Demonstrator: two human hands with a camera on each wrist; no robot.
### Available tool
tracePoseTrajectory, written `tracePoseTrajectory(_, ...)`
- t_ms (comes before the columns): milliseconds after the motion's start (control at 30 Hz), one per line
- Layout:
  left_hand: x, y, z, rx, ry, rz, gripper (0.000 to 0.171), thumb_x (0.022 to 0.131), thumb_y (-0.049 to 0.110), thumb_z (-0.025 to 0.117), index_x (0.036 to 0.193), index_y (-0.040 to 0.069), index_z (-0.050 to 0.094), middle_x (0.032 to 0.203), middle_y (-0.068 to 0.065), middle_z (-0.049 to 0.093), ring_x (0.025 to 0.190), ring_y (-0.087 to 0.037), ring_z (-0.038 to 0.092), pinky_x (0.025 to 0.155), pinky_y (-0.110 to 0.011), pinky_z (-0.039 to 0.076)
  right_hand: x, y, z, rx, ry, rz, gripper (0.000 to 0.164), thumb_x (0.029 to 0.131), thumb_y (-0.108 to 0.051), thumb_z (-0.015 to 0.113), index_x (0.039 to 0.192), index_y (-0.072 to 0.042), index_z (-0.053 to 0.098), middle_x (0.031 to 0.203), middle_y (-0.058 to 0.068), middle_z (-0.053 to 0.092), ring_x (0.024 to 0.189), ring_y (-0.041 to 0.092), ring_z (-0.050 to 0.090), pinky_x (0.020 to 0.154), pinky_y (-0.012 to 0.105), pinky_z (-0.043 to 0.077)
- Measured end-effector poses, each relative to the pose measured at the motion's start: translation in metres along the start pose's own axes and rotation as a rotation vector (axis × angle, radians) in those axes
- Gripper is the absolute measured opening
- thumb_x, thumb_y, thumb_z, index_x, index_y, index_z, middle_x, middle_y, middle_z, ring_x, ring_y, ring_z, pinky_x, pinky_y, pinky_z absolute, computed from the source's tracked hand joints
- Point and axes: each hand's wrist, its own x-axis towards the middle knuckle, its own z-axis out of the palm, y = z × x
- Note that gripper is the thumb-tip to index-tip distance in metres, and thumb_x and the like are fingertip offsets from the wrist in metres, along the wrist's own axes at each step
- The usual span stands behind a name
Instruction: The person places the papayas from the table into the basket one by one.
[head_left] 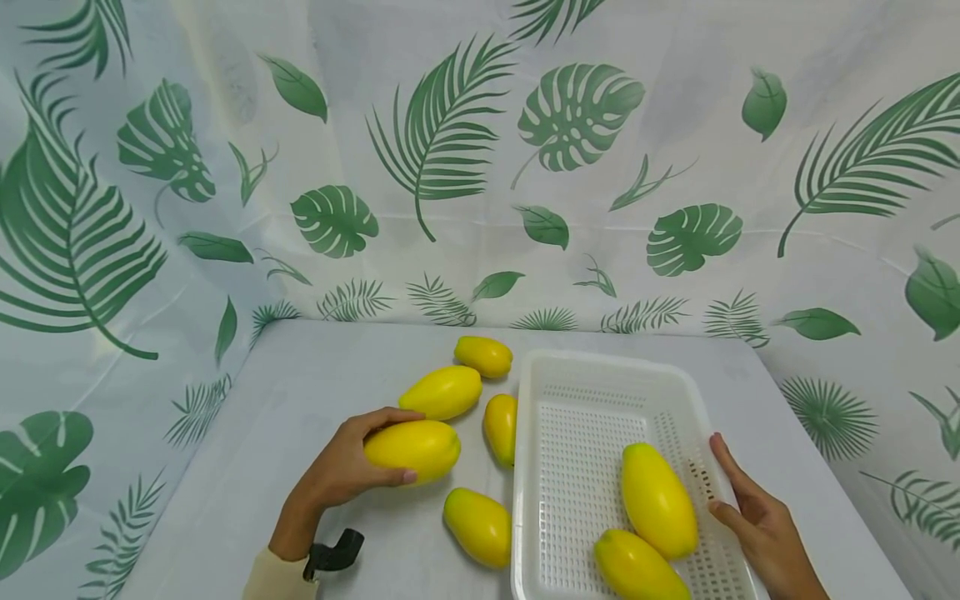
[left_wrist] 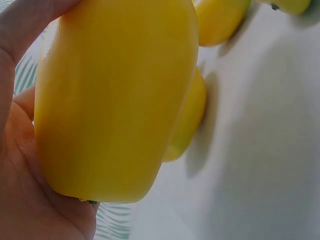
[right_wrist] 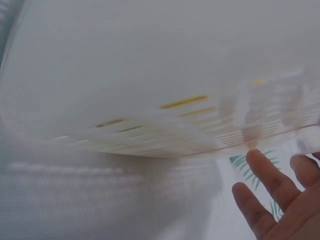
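Note:
My left hand (head_left: 348, 462) holds a yellow mango (head_left: 416, 450) from its left side, thumb along the near side and fingers over the far side. In the left wrist view, the same mango (left_wrist: 115, 100) fills much of the picture, its stem end toward the palm. On the right, my right hand (head_left: 765, 521) holds the right side of a white perforated plastic basket (head_left: 572, 467), thumb over the rim. The right wrist view shows fingers (right_wrist: 272, 177) spread beside the basket's slotted wall (right_wrist: 150, 75). Two mangoes, one upper (head_left: 658, 500) and one lower (head_left: 637, 567), lie inside the basket.
Several loose mangoes lie left of the basket: one at the back (head_left: 483, 357), one just behind the held mango (head_left: 441, 392), one by the basket wall (head_left: 500, 429) and one nearer (head_left: 480, 527). A leaf-patterned sheet (head_left: 465, 250) hangs behind the white table (head_left: 300, 375).

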Motion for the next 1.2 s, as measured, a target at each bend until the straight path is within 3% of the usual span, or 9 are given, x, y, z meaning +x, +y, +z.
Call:
tracePoseTrajectory(267, 0.002, 0.012, 0.000, -0.021, -0.011, 0.028, 0.067, 0.082, 0.031, 0.093, 0.143, 0.034, 0.065, 0.143, 0.007, 0.066, 0.121, -0.026, 0.063, 0.103, -0.041, 0.053, 0.000, 0.001, 0.000, 0.002, 0.003, 0.021, 0.071, 0.110, -0.006, 0.054, 0.170, -0.023, 0.021, 0.177, -0.017, 0.009, 0.135, -0.029, 0.031, 0.091, -0.001, 0.046)
tracePoseTrajectory(533, 0.005, 0.027, 0.004, -0.047, -0.034, 0.059, 0.066, 0.082, 0.029, 0.093, 0.142, 0.034, 0.065, 0.140, 0.006, 0.068, 0.114, -0.028, 0.064, 0.098, -0.038, 0.054, 0.000, 0.000, 0.001, -0.082, 0.016, 0.028, 0.069, 0.111, -0.009, 0.053, 0.170, -0.025, 0.021, 0.177, -0.017, 0.009, 0.137, -0.028, 0.028, 0.094, 0.004, 0.049)
tracePoseTrajectory(933, 0.012, 0.045, 0.015, -0.050, -0.074, 0.108, 0.066, 0.081, 0.030, 0.094, 0.141, 0.032, 0.066, 0.139, 0.011, 0.068, 0.113, -0.022, 0.065, 0.100, -0.034, 0.055, 0.000, -0.001, 0.002, -0.027, 0.009, -0.015, 0.072, 0.109, -0.005, 0.055, 0.170, -0.020, 0.020, 0.178, -0.014, 0.008, 0.139, -0.028, 0.028, 0.094, -0.002, 0.042)
tracePoseTrajectory(1200, 0.019, 0.056, 0.026, -0.080, -0.123, 0.165, 0.066, 0.080, 0.028, 0.094, 0.140, 0.034, 0.066, 0.142, 0.013, 0.068, 0.125, -0.019, 0.063, 0.107, -0.035, 0.054, -0.001, -0.002, 0.001, -0.059, 0.012, -0.040, 0.072, 0.109, -0.005, 0.055, 0.170, -0.019, 0.020, 0.178, -0.013, 0.009, 0.140, -0.028, 0.027, 0.096, -0.002, 0.041)
